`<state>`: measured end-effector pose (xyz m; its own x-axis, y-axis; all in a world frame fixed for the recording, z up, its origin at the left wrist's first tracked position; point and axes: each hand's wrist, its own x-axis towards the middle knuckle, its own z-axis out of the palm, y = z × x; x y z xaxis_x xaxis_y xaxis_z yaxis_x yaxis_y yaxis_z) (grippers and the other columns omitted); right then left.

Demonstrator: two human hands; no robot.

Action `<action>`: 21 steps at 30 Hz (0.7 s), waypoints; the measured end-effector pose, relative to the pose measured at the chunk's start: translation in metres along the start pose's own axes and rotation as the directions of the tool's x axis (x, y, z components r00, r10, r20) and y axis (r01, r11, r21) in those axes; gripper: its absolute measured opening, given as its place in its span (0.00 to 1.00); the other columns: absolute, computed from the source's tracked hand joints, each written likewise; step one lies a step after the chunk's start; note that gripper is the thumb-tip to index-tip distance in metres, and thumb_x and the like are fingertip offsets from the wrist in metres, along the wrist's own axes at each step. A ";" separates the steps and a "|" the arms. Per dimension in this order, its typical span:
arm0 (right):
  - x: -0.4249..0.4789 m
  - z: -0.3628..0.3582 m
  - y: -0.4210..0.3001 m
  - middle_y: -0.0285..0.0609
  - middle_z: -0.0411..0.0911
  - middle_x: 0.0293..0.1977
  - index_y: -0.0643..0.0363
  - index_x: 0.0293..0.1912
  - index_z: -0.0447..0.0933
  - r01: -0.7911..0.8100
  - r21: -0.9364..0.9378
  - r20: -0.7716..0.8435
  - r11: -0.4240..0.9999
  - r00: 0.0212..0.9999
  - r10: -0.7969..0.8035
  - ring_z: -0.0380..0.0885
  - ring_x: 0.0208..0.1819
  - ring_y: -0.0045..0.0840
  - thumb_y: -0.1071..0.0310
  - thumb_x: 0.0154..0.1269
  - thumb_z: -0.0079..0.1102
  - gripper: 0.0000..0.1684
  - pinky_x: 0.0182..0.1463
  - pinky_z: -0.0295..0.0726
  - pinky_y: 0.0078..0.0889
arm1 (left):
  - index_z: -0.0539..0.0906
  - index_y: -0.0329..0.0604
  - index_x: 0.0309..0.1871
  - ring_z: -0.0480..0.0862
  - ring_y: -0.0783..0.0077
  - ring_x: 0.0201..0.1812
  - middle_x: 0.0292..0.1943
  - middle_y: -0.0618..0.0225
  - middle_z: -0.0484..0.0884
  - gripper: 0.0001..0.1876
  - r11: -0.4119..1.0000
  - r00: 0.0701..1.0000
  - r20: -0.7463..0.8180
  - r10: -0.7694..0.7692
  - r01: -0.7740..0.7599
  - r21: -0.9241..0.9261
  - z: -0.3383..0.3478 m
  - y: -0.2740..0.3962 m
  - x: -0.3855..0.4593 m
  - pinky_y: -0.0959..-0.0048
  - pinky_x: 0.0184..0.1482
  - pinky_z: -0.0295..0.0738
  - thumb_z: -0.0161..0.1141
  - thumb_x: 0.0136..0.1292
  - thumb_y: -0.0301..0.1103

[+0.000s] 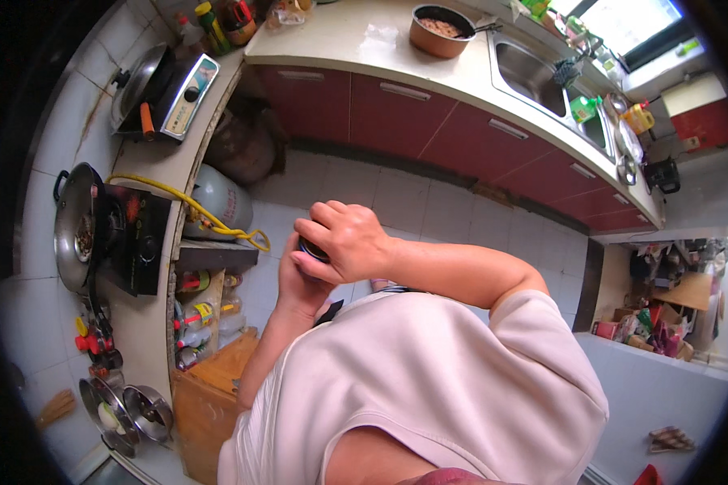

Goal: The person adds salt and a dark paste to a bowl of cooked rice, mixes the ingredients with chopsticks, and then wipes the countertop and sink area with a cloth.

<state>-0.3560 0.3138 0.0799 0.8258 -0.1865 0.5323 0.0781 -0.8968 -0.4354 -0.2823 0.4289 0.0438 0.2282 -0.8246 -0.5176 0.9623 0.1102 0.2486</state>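
Note:
My left hand (300, 285) is wrapped around a small, dark, round container (313, 250), perhaps a jar, held in front of my torso. From above, my right hand (355, 242) grips the container's top, fingers curled over it. Between thumb and forefinger a dark surface with a bluish rim shows; the rest is hidden by both hands. Below the hands lies the tiled floor.
On the left counter stand a wok (76, 227) on a black stove (136, 236), a second stove (188, 97) with a pan, and metal bowls (148, 412). A gas cylinder (221, 200) with a yellow hose sits beneath. Ahead, a pot (440, 45) of food stands near the sink (528, 76).

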 end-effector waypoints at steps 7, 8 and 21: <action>-0.013 -0.060 0.044 0.45 0.77 0.38 0.56 0.45 0.79 0.251 0.027 -0.131 0.968 0.960 -0.246 0.77 0.33 0.34 0.50 0.56 0.63 0.23 0.34 0.78 0.29 | 0.78 0.54 0.49 0.84 0.75 0.36 0.38 0.71 0.82 0.20 0.956 0.990 -0.115 -0.085 0.114 0.271 0.038 -0.027 0.028 0.76 0.23 0.78 0.46 0.68 0.55; -0.013 -0.070 0.055 0.44 0.77 0.41 0.58 0.48 0.78 0.226 0.052 -0.218 0.973 0.953 -0.210 0.77 0.36 0.31 0.50 0.59 0.60 0.24 0.36 0.77 0.27 | 0.79 0.53 0.48 0.84 0.74 0.36 0.38 0.70 0.83 0.20 0.938 0.985 -0.004 -0.170 0.163 0.307 0.032 -0.021 0.037 0.76 0.24 0.78 0.47 0.68 0.56; -0.028 -0.044 0.046 0.44 0.76 0.49 0.56 0.63 0.66 -0.300 0.954 0.208 0.014 0.694 0.689 0.77 0.48 0.27 0.48 0.74 0.36 0.28 0.48 0.76 0.27 | 0.79 0.40 0.45 0.84 0.57 0.34 0.40 0.56 0.80 0.27 0.952 0.969 0.103 -0.226 0.197 0.233 0.013 0.009 0.036 0.70 0.26 0.81 0.41 0.70 0.56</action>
<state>-0.4006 0.2602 0.0770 0.7433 -0.6641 -0.0812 0.2866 0.4257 -0.8582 -0.2672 0.3926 0.0379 -0.0117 -0.8807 -0.4734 0.9268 -0.1873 0.3256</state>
